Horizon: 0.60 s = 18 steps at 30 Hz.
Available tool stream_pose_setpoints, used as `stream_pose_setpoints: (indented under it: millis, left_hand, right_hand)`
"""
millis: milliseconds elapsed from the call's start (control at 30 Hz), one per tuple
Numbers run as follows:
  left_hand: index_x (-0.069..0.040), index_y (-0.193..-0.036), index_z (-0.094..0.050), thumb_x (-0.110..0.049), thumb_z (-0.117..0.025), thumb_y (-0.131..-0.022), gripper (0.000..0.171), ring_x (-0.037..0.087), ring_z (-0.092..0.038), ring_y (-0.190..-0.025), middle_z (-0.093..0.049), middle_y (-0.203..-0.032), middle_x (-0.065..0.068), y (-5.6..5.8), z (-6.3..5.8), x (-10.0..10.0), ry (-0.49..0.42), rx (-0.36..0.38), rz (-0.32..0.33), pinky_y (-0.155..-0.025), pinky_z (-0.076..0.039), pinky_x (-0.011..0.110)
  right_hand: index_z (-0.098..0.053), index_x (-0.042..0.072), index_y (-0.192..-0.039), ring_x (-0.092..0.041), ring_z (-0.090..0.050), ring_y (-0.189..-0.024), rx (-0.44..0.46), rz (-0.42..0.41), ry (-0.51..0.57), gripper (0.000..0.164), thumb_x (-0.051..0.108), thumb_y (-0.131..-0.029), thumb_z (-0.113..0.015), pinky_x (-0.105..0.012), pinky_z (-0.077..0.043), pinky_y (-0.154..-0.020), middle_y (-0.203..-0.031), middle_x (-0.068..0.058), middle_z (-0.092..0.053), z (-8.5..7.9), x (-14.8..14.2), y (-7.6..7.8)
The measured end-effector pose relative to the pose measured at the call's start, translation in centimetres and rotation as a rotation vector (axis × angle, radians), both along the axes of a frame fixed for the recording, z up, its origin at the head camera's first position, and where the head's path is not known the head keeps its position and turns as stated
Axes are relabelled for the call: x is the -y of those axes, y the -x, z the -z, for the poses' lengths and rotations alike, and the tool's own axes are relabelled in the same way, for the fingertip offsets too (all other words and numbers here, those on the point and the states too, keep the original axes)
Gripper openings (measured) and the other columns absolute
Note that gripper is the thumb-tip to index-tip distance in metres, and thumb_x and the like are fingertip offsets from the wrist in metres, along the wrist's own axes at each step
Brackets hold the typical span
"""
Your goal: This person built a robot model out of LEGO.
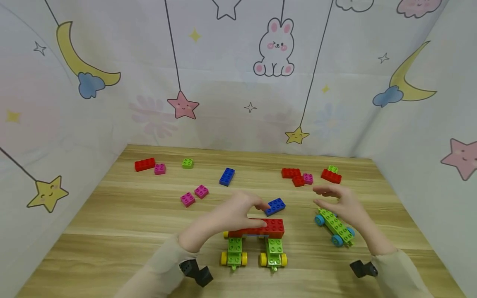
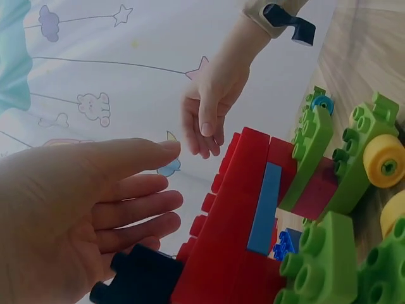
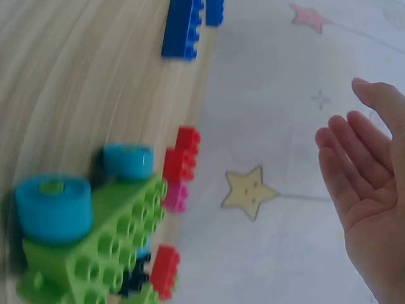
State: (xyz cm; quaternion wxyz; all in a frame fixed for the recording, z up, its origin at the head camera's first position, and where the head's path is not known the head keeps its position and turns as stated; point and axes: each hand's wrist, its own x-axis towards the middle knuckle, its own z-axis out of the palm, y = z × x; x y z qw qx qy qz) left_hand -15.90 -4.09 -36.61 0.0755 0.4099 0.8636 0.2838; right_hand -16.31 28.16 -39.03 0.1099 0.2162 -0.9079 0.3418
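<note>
My left hand (image 1: 238, 211) is just over a built piece near the front middle, its fingers extended and not wrapped round anything. Red bricks (image 1: 275, 227) span the top of this piece, above two green wheeled bases (image 1: 275, 246) with yellow wheels. In the left wrist view a light blue strip (image 2: 264, 209) runs along the red side, and a dark blue brick (image 2: 149, 275) sits at the near end. My right hand (image 1: 342, 200) hovers, fingers loosely spread, above a green wheeled base (image 1: 335, 225) with blue wheels. Nothing is in its grasp.
Beyond the left fingertips lies a blue brick (image 1: 275, 206), with another blue brick (image 1: 227, 176) farther back. Pink bricks (image 1: 201, 191) are left of centre. At the back left are a red brick (image 1: 144, 164) and a green brick (image 1: 188, 163). More red bricks (image 1: 291, 173) lie back right.
</note>
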Motion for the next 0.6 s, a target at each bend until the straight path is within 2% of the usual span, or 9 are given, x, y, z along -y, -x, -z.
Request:
stream_pose_setpoints:
  millis: [200, 233, 300, 433, 467, 600]
  left_hand:
    - [-0.012, -0.128, -0.065, -0.025, -0.073, -0.089, 0.042, 0.017, -0.063, -0.114, -0.068, -0.123, 0.002, 0.0, 0.1, -0.7, 0.049, 0.05, -0.001, -0.097, -0.051, 0.028]
    - [-0.012, -0.128, -0.065, -0.024, -0.074, -0.088, 0.042, 0.016, -0.063, -0.114, -0.068, -0.124, 0.002, 0.0, 0.1, -0.8, 0.053, 0.051, 0.002, -0.097, -0.051, 0.027]
    - [-0.012, -0.128, -0.065, -0.024, -0.075, -0.088, 0.043, 0.015, -0.063, -0.114, -0.067, -0.125, 0.001, 0.0, 0.1, -0.9, 0.063, 0.054, 0.007, -0.098, -0.05, 0.026]
    - [-0.011, -0.129, -0.064, -0.021, -0.076, -0.087, 0.044, 0.014, -0.063, -0.114, -0.067, -0.126, 0.002, 0.1, 0.2, -1.1, 0.078, 0.065, 0.019, -0.098, -0.05, 0.025]
    - [-0.01, -0.129, -0.064, -0.02, -0.076, -0.087, 0.045, 0.015, -0.063, -0.115, -0.067, -0.127, 0.002, 0.1, 0.2, -1.1, 0.084, 0.07, 0.02, -0.097, -0.05, 0.025]
    - [-0.008, -0.128, -0.065, -0.018, -0.076, -0.086, 0.044, 0.018, -0.063, -0.115, -0.067, -0.126, 0.005, 0.2, 0.2, -1.1, 0.103, 0.086, 0.026, -0.095, -0.051, 0.025]
  right_hand:
    - [-0.068, 0.001, -0.117, 0.007, -0.058, -0.096, 0.086, 0.048, -0.046, 0.032, 0.012, -0.087, -0.073, -0.008, -0.047, -0.082, -0.115, -0.018, -0.069, 0.1, -3.2, 0.9]
    - [-0.067, 0.0, -0.117, 0.003, -0.061, -0.096, 0.097, 0.053, -0.052, 0.032, 0.013, -0.088, -0.073, -0.008, -0.047, -0.082, -0.116, -0.019, -0.069, 0.3, -3.6, 1.1]
    - [-0.067, -0.001, -0.117, 0.009, -0.058, -0.094, 0.11, 0.067, -0.062, 0.033, 0.014, -0.088, -0.073, -0.007, -0.046, -0.081, -0.116, -0.019, -0.069, 0.8, -4.5, 1.4]
    - [-0.067, -0.002, -0.116, 0.007, -0.06, -0.094, 0.124, 0.087, -0.052, 0.033, 0.012, -0.087, -0.074, -0.009, -0.049, -0.079, -0.114, -0.022, -0.069, 1.9, -6.1, 1.8]
    - [-0.067, -0.002, -0.116, 0.012, -0.056, -0.094, 0.128, 0.087, -0.052, 0.033, 0.011, -0.086, -0.074, -0.011, -0.05, -0.079, -0.114, -0.022, -0.069, 2.1, -6.5, 1.9]
    - [-0.066, -0.003, -0.117, 0.011, -0.057, -0.096, 0.135, 0.073, -0.068, 0.036, 0.009, -0.085, -0.075, -0.011, -0.05, -0.081, -0.114, -0.023, -0.069, 3.0, -7.9, 2.5]
